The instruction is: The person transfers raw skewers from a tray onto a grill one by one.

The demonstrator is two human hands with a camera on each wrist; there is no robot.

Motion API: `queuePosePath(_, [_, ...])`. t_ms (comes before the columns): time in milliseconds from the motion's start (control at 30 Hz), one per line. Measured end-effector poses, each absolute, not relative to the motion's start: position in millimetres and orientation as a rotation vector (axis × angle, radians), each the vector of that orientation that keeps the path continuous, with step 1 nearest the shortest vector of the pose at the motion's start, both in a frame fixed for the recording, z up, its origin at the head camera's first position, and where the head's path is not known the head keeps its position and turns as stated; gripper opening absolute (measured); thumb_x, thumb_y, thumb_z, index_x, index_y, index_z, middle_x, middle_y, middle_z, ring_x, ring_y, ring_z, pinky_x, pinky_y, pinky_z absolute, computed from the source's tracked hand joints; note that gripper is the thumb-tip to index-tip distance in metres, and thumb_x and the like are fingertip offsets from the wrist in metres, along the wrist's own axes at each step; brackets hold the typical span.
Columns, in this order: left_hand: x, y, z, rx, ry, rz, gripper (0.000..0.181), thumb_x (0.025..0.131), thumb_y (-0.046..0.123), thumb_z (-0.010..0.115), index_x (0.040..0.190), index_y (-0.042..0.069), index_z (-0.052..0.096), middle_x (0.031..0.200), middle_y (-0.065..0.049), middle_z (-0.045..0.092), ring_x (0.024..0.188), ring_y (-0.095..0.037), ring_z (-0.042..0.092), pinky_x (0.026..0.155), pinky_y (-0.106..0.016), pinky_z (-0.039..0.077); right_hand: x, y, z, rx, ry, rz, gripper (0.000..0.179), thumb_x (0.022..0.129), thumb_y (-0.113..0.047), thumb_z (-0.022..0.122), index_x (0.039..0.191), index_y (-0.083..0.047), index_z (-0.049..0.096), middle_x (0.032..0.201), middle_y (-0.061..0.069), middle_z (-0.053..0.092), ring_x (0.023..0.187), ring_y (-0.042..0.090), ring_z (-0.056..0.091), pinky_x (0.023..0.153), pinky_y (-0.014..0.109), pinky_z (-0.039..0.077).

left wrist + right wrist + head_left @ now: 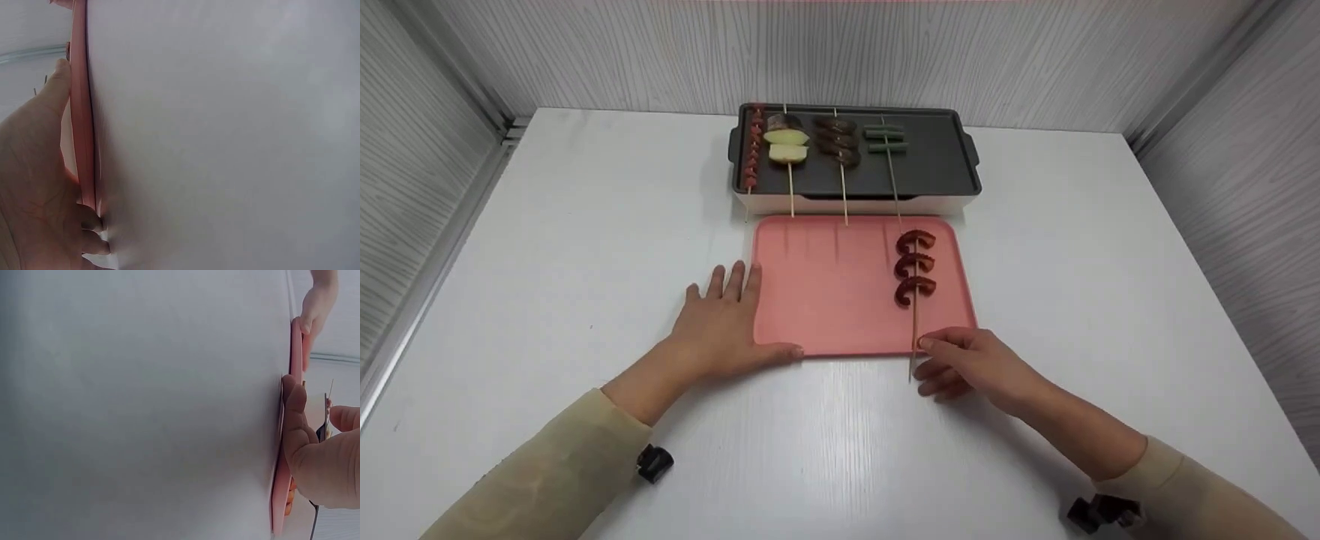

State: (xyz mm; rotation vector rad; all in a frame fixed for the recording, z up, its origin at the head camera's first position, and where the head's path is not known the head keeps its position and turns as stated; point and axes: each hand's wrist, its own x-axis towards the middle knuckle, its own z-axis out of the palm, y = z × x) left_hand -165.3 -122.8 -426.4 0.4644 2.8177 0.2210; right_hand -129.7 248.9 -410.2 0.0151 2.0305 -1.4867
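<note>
A skewer of three curled reddish-brown pieces (916, 264) lies along the right side of the pink tray (825, 300), its bare stick jutting past the front rim. My right hand (971, 367) holds that stick near its lower end, thumb above and fingers curled below. How tightly they pinch is hard to tell. In the right wrist view those fingers (298, 410) sit at the tray's rim and hide part of the stick. With fingers spread, my left hand (720, 330) rests against the tray's left edge, its thumb along the front-left corner.
Behind the tray stands a black grill plate (934, 165) on a pale base. Several skewers lie on it: red pieces (754, 146), pale yellow slices (787, 142), dark brown curls (838, 141) and green pieces (886, 135). Grey wood-grain walls surround the white table (825, 450).
</note>
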Motion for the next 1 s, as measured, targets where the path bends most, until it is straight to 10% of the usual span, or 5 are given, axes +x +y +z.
queuePosePath(1000, [-165.4, -122.7, -427.2, 0.464, 2.819, 0.219, 0.140, 0.081, 0.099, 0.045, 0.167, -0.004, 0.005, 0.171, -0.032, 0.009, 0.158, -0.053, 0.009, 0.119, -0.077, 0.018, -125.4, 267.7, -398.6, 0.119, 1.885, -1.697, 0.031, 0.107, -0.007, 0.063, 0.129, 0.014, 0.059, 0.110, 0.013, 0.070, 0.096, 0.018, 0.074, 0.089, 0.031, 0.061])
